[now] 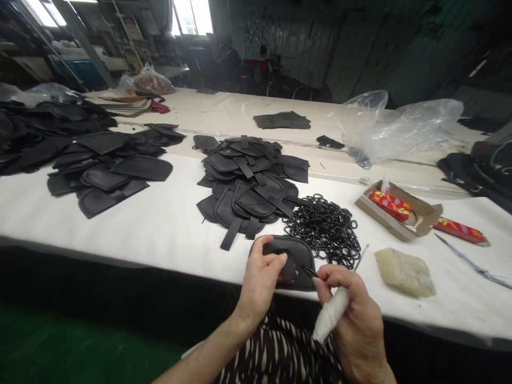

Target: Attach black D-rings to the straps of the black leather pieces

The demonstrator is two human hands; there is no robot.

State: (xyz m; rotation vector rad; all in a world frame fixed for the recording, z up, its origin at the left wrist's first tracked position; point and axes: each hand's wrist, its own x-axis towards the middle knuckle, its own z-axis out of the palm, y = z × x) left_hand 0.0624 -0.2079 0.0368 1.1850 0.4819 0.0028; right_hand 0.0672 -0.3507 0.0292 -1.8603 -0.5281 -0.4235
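Note:
My left hand (260,280) is closed on a black leather flap (302,248) at the table's front edge, thumb and fingers pinching its short strap. Between the thumb and forefinger of my right hand (352,309) is a black metal ring (310,272), close to the strap. The same hand also grips an awl-like tool (332,314) with a white-wrapped handle, its thin shaft pointing up and away. Just beyond my hands lies a heap of black rings (324,229). Stacked behind the flap are several more black leather flaps (248,186) with straps.
More black pieces (108,170) pile up on the left. To the right stand an open cardboard box (420,218) with red packets, a yellowish wax-like block (406,272) and a pair of slim pointed scissors or tweezers (472,261). Clear plastic bags (416,128) lie farther back.

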